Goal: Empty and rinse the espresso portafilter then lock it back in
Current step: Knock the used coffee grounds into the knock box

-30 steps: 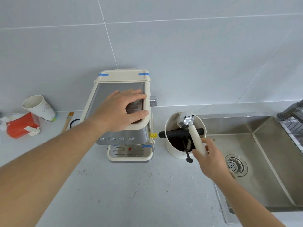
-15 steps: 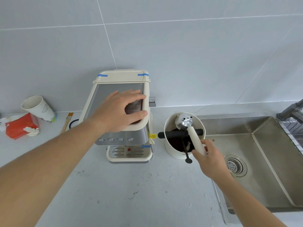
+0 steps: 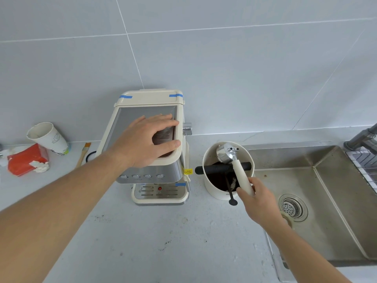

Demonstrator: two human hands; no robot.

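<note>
Over the knock box (image 3: pixel 228 186) by the surface's sink edge, my right hand (image 3: pixel 258 203) grips the portafilter (image 3: pixel 234 163); my left hand (image 3: pixel 146 139) lies flat on the machine (image 3: pixel 151 168). A crooked knock could scatter grounds.

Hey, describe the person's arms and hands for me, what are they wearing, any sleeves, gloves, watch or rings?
Both forearms are bare right up to the frame edge, with no sleeves in view. The left hand and right hand have no gloves. No watch, bracelet or ring shows on either wrist or on the fingers that can be seen.
</note>
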